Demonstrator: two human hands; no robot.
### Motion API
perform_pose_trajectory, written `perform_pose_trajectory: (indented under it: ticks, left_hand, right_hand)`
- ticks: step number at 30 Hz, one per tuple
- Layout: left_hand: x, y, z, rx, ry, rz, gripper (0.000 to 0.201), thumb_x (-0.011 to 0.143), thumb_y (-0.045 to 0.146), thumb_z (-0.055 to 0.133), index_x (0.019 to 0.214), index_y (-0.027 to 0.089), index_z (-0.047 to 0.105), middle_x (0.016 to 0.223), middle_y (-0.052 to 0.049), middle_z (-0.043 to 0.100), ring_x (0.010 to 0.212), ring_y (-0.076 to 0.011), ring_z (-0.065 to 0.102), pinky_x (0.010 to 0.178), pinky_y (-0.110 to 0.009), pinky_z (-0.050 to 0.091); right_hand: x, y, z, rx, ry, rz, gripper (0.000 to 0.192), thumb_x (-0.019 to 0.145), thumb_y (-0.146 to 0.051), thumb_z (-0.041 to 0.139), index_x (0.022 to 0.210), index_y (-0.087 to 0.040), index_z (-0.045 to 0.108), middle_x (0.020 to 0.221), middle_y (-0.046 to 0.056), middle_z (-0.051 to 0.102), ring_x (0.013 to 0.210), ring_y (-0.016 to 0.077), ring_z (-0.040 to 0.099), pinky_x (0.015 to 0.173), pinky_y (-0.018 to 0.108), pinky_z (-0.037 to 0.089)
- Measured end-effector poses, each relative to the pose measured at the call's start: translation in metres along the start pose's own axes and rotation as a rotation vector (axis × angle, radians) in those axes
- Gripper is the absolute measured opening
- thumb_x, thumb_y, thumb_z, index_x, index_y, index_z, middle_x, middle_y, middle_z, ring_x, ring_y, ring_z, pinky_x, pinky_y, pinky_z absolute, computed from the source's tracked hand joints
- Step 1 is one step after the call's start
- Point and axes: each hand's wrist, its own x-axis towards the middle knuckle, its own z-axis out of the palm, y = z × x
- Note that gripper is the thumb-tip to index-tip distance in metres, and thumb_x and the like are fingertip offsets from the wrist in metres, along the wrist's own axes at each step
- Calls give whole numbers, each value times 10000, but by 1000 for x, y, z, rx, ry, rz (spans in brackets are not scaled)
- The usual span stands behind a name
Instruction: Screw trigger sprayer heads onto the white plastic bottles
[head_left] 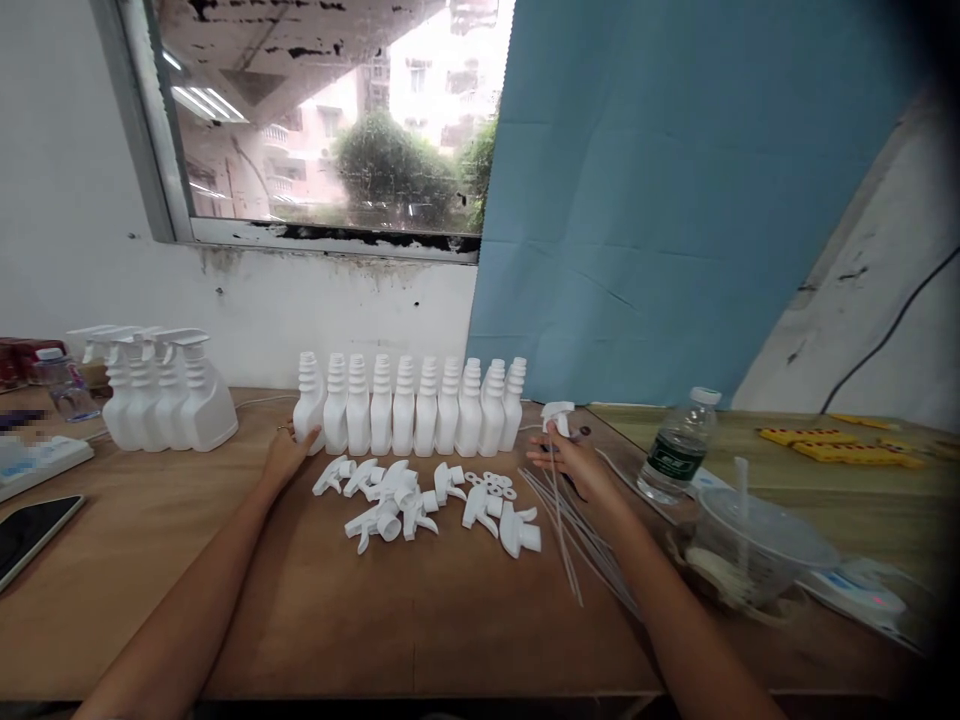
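Note:
At the left end of a row of white spray bottles [405, 415] without tops, my left hand [289, 455] has its fingers around the lower part of the end bottle [308, 400]. My right hand [574, 460], right of the row, grips a white trigger sprayer head [557, 409]. Thin clear tubes hang below that hand, at least one seemingly from the held head. More dip tubes [592, 545] lie on the table under my right forearm. Between my hands, several loose trigger heads [395, 482] lie in front of the bottles, with small white rings [495, 484] beside them.
Bottles with trigger heads fitted [199, 395] stand at the back left. A phone [34, 535] and a white power strip [45, 462] lie at the left edge. On the right are a water bottle [679, 450] and a clear plastic tub [765, 535] with a straw.

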Motion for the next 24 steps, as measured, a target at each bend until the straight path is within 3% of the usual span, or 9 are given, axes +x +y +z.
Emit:
perform_pose_trajectory:
  ticks: [3, 5, 7, 9, 11, 14, 18, 21, 24]
  left_hand:
    - [-5, 9, -7, -92, 20, -1, 322, 845, 386, 621, 1011, 115, 563, 970, -116, 666, 875, -250, 659, 785, -368, 510]
    - [-7, 20, -13, -155, 104, 10, 312, 861, 406, 559, 1001, 129, 528, 995, -132, 642, 927, -269, 639, 802, -368, 493]
    - [-12, 37, -16, -224, 192, 41, 311, 881, 425, 495, 1029, 150, 483, 1043, -124, 601, 991, -258, 599, 842, -363, 471]
    - [-22, 60, -14, -302, 198, 94, 300, 889, 445, 467, 1022, 176, 469, 1033, -93, 578, 1006, -230, 570, 869, -340, 453]
    - [-40, 87, -3, -388, 63, 160, 293, 876, 473, 488, 951, 190, 504, 940, -57, 584, 921, -199, 581, 836, -306, 462]
    - [-81, 125, 21, -515, -300, 223, 345, 805, 506, 602, 946, 193, 574, 887, -45, 621, 729, -163, 597, 692, -273, 490]
    - [-126, 148, 44, -625, -659, 183, 416, 750, 440, 714, 1064, 202, 578, 914, -55, 664, 698, -167, 627, 612, -261, 499]
    - [-132, 146, 44, -807, -780, 3, 456, 749, 382, 735, 1114, 217, 517, 869, -30, 661, 664, -167, 637, 575, -256, 499]
    - [-123, 139, 40, -1034, -842, -220, 458, 727, 328, 738, 1108, 217, 507, 807, 3, 623, 629, -150, 622, 574, -253, 495]
  right_hand:
    - [3, 2, 1, -127, 84, -129, 296, 715, -489, 625, 822, -219, 567, 816, 83, 668, 766, 260, 634, 630, 345, 493]
    - [3, -1, 3, -206, 112, -229, 282, 696, -434, 621, 868, -215, 585, 849, 75, 663, 818, 260, 613, 685, 338, 471]
    - [-2, -7, 9, -267, 84, -316, 311, 685, -377, 617, 944, -205, 603, 863, 65, 664, 806, 247, 603, 707, 325, 450]
    - [-12, -14, 22, -308, 20, -375, 323, 682, -340, 627, 972, -199, 626, 795, 43, 658, 721, 222, 593, 682, 306, 434]
    - [-26, -21, 41, -354, -67, -434, 274, 705, -338, 642, 942, -199, 656, 701, 20, 634, 631, 197, 565, 637, 288, 420]
    - [-51, -32, 74, -487, -249, -608, 209, 782, -356, 639, 928, -213, 676, 700, 24, 629, 612, 189, 551, 617, 291, 416]
    - [-74, -41, 102, -564, -414, -763, 206, 840, -355, 636, 1004, -234, 661, 801, 51, 642, 725, 217, 570, 736, 354, 436]
    - [-82, -43, 104, -400, -491, -703, 345, 870, -422, 600, 1168, -250, 585, 881, 49, 607, 777, 210, 563, 756, 352, 451]
    - [-84, -40, 100, -124, -522, -515, 401, 946, -499, 422, 1258, -257, 490, 998, 44, 570, 787, 171, 564, 731, 308, 462]
